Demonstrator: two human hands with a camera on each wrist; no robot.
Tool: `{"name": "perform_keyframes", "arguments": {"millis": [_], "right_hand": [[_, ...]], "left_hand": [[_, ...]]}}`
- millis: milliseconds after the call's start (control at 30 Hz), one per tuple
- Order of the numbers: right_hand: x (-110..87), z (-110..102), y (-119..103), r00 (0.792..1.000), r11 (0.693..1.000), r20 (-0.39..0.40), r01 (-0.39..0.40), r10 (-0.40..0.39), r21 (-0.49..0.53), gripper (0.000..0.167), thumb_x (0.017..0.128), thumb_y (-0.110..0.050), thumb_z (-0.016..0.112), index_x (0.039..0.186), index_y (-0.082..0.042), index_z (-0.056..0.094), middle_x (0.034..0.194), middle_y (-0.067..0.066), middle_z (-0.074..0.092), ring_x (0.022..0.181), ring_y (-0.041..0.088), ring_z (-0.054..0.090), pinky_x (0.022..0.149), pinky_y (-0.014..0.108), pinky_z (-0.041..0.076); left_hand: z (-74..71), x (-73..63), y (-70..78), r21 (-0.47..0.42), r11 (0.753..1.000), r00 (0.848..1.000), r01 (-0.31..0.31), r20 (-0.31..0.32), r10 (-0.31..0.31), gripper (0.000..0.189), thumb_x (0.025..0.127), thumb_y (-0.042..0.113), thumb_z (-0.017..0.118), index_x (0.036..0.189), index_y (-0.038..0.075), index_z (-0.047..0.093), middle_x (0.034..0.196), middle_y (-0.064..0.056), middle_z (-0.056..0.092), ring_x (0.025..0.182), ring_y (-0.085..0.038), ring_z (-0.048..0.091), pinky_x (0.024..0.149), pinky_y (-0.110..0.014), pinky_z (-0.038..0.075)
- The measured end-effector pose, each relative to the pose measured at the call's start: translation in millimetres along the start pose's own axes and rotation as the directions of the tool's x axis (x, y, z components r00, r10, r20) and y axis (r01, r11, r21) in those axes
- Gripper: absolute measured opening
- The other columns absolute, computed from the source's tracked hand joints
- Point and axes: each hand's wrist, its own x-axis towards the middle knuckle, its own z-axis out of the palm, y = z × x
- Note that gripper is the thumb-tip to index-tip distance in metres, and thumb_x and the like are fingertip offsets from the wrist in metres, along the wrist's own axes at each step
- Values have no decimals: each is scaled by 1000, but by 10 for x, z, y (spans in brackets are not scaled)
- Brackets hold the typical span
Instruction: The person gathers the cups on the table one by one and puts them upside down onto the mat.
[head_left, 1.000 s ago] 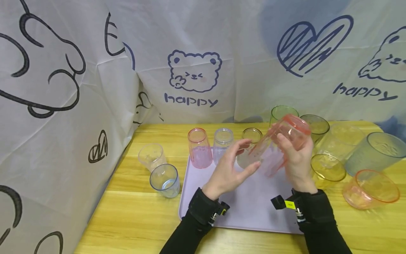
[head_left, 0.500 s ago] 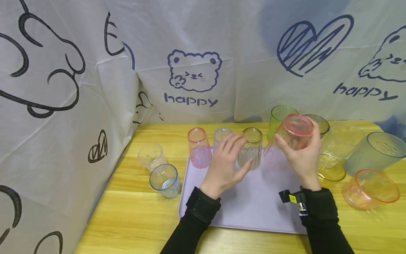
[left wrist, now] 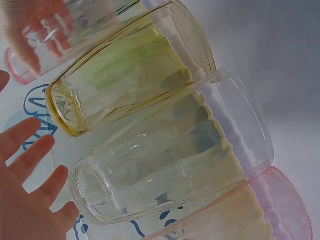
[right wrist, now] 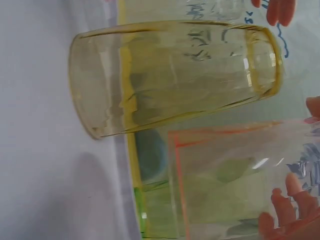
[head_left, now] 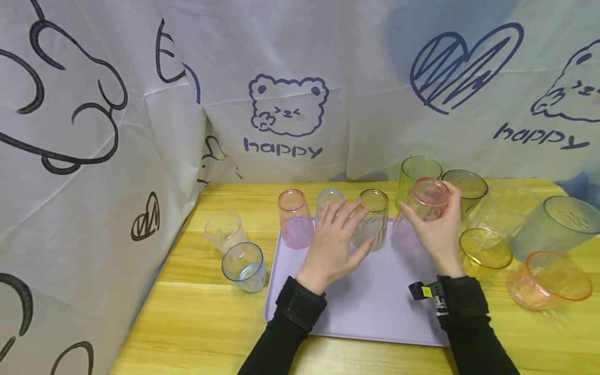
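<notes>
My right hand (head_left: pixel 436 229) grips a reddish-pink tumbler (head_left: pixel 428 203), mouth down, over the far right part of the lilac tray (head_left: pixel 370 307). In the right wrist view, the held tumbler's rim is farther from the tray than the rim of the amber tumbler (right wrist: pixel 185 75) beside it. Three upside-down tumblers line the tray's far edge: a pink one (head_left: pixel 296 219), a clear bluish one (head_left: pixel 329 200) and the amber one. My left hand (head_left: pixel 330 245), fingers spread, partly covers the bluish tumbler in the head view; in the left wrist view its fingertips are near the clear tumbler's (left wrist: pixel 170 155) base.
Upright on the wooden table, a clear glass (head_left: pixel 225 229) and a blue-rimmed glass (head_left: pixel 245 268) stand left of the tray. Right of it are green (head_left: pixel 419 172), dark (head_left: pixel 469 190), yellow (head_left: pixel 485 255), orange (head_left: pixel 548 281) and blue-grey (head_left: pixel 558 229) glasses. A printed cloth (head_left: pixel 365 130) hangs behind.
The reddish-pink tumbler has turned from tilted to nearly upright, mouth down, and lowered toward the tray in my right hand. My left hand has moved away from it, leftward.
</notes>
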Motion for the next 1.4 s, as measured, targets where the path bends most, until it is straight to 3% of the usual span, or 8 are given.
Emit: {"name": "perform_keyframes", "arguments": {"millis": [233,400,567,867,1067,1267,1333,1400], "right_hand": [[-10,13,108,998,990,23,-57,61,-128,75,76,-2,83,139,0,42,128,-3,53,122,7,51,106,20,40],[-23,5,173,995,977,40,-84,94,-198,76,77,-5,82,140,4,40,137,18,54,129,27,52,112,41,41],[-40,0,251,989,973,85,-101,121,-208,79,77,-5,82,142,3,39,140,24,52,131,36,50,113,55,38],[-31,-18,239,982,978,154,-80,110,-191,84,76,-1,83,144,3,34,142,23,48,134,36,48,114,56,38],[-8,-43,157,977,971,178,-72,114,-228,87,77,-1,81,147,1,31,141,21,49,133,33,51,110,48,43],[-9,-60,136,983,972,165,-46,85,-230,83,77,0,78,147,2,32,141,26,48,132,40,50,112,61,40],[-10,-60,137,985,970,157,-38,77,-239,82,77,0,78,147,2,33,141,26,49,131,40,50,112,54,42],[-10,-58,137,986,970,152,-32,71,-242,82,78,-1,78,147,2,34,141,25,50,131,38,51,111,39,43]], "left_hand": [[16,-8,-6,31,1000,999,5,35,-6,54,96,45,61,143,19,56,151,-1,53,147,-28,40,125,-54,26],[18,-13,-6,41,999,999,5,33,-6,53,96,46,61,142,20,56,150,-1,54,147,-28,40,125,-53,27],[14,-13,1,34,999,999,11,38,-12,53,95,45,62,141,20,57,150,0,54,147,-28,40,126,-53,27],[18,-13,-9,27,999,999,19,45,-20,53,95,44,63,142,19,56,150,-1,53,147,-28,40,125,-53,27],[32,-12,-18,27,999,999,24,44,-25,52,96,43,64,142,20,57,150,0,53,147,-27,39,125,-54,28],[40,-13,-17,51,999,999,16,45,-18,54,96,44,63,144,22,55,150,0,53,147,-27,38,125,-53,27],[42,-15,-16,60,998,999,14,45,-17,55,96,45,63,144,22,55,150,0,53,147,-27,38,126,-53,26],[43,-17,-14,65,998,999,12,44,-15,55,96,45,63,145,22,54,150,0,53,147,-27,38,126,-53,25]]}}
